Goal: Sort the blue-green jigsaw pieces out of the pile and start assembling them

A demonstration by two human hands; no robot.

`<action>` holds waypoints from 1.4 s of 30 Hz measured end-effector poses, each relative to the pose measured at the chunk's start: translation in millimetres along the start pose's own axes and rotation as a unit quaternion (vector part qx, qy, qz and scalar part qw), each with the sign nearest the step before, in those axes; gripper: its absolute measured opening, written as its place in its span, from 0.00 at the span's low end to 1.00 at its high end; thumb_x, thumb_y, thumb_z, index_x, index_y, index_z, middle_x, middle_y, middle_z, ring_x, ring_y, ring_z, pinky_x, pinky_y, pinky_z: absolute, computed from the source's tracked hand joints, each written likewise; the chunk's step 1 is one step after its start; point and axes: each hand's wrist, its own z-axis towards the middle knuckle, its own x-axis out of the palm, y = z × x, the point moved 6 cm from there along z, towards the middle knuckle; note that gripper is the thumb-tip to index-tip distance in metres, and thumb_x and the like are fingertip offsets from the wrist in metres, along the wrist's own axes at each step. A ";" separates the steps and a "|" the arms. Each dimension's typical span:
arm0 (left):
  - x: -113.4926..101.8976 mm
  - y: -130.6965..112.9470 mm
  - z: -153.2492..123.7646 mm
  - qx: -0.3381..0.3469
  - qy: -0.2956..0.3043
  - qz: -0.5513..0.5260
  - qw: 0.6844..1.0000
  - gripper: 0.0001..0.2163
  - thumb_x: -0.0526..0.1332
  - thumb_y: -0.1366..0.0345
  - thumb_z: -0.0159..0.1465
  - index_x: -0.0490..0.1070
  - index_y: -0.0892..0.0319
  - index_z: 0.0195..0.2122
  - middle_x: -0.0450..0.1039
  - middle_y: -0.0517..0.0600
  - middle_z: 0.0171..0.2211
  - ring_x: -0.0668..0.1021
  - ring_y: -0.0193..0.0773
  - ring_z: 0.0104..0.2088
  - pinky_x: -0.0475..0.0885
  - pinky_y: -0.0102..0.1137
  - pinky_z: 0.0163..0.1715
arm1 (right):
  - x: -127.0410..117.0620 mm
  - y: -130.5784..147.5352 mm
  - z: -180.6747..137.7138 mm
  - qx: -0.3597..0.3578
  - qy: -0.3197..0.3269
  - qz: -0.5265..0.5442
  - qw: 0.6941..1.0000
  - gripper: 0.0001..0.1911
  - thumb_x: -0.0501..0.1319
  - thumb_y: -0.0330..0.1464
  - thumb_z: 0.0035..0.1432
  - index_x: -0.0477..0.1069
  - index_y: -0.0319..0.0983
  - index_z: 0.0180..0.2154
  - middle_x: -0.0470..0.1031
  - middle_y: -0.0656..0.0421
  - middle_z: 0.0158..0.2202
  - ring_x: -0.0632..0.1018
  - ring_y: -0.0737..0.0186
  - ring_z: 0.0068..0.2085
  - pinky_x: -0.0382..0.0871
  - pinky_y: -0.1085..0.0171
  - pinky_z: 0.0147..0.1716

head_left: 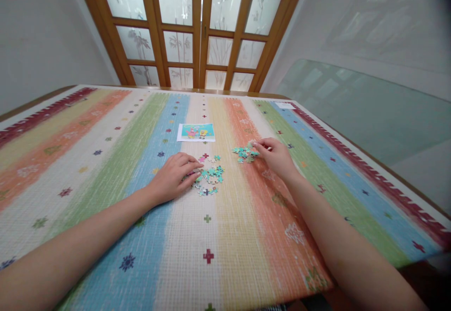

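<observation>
My left hand [175, 175] lies on the striped tablecloth [105, 170], fingers curled over the left edge of a loose heap of small turquoise puzzle pieces [211, 175]. My right hand [276, 155] is pinched on a pale puzzle piece [251, 144] at the right edge of a second, smaller cluster of pieces [244, 154]. A small printed reference picture [196, 132] with cartoon figures lies flat just beyond both heaps.
The table is covered by a cloth with coloured stripes and small cross marks. A wooden door with frosted glass panes [197, 29] stands behind the far edge. A glass panel [369, 113] leans along the wall on the right.
</observation>
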 end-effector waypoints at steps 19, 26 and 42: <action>0.8 0.9 -1.1 0.000 0.004 0.001 1.000 0.13 0.54 0.61 0.73 0.72 0.56 0.54 0.74 0.56 0.49 0.74 0.46 0.51 0.69 0.46 0.53 | -4.2 -51.6 9.4 0.009 -0.031 -0.150 0.988 0.19 0.56 0.43 0.61 0.79 0.38 0.32 0.74 0.53 0.29 0.73 0.55 0.34 0.61 0.60 0.35; 1.0 -0.1 -0.9 0.004 0.001 -0.004 1.000 0.13 0.54 0.62 0.73 0.72 0.57 0.54 0.74 0.56 0.49 0.74 0.46 0.51 0.70 0.46 0.53 | 1.0 19.7 -7.9 -0.142 -0.052 -0.079 0.985 0.14 0.57 0.39 0.65 0.76 0.40 0.32 0.77 0.54 0.32 0.75 0.55 0.36 0.64 0.57 0.40; 0.1 -0.7 -0.2 0.005 0.003 -0.013 1.000 0.13 0.56 0.63 0.72 0.73 0.56 0.54 0.75 0.56 0.49 0.74 0.46 0.52 0.69 0.46 0.53 | 57.9 96.9 -64.8 -0.367 0.201 -0.087 0.904 0.10 0.61 0.36 0.67 0.78 0.41 0.44 0.76 0.54 0.38 0.72 0.56 0.42 0.63 0.58 0.43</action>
